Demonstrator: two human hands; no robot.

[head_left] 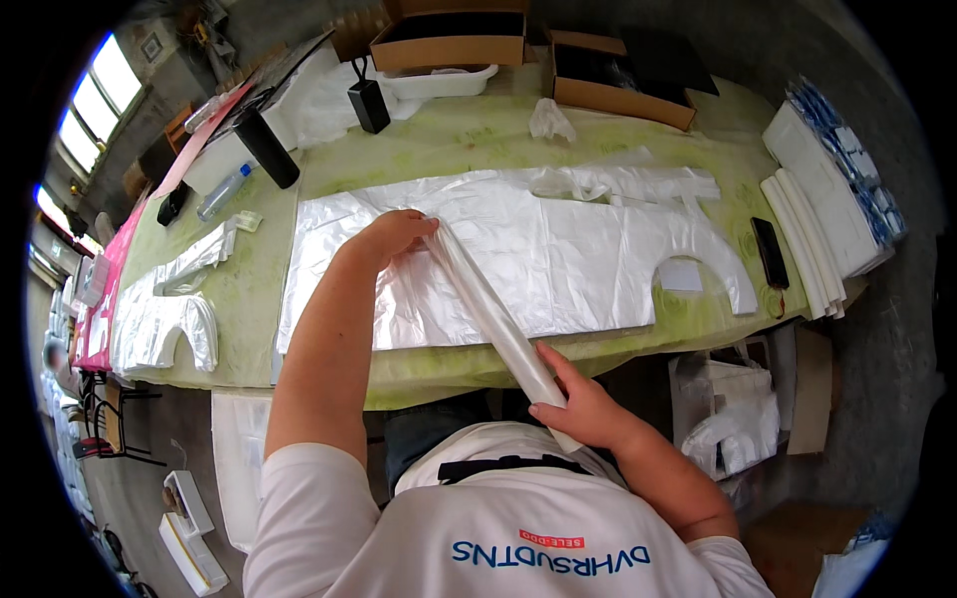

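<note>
A long, narrow roll of clear plastic film (488,314) slants between my hands, from over the table down toward my waist. My left hand (404,234) is closed around its far end. Near its lower end, my right hand (583,399) grips it between thumb and fingers, just off the table's front edge. Beneath the roll lies a flat stack of clear plastic aprons (588,264), spread lengthwise with the curved cut-outs at the right. A small white paper (681,276) shows inside one cut-out.
A green plastic-covered table (399,149) carries a folded plastic bundle (164,329), a bottle (224,192) and a black cylinder (266,148) at left. Cardboard boxes (623,80) stand at the back. A phone (769,252), white rolls (802,244) and stacked blue-and-white packs (842,159) line the right.
</note>
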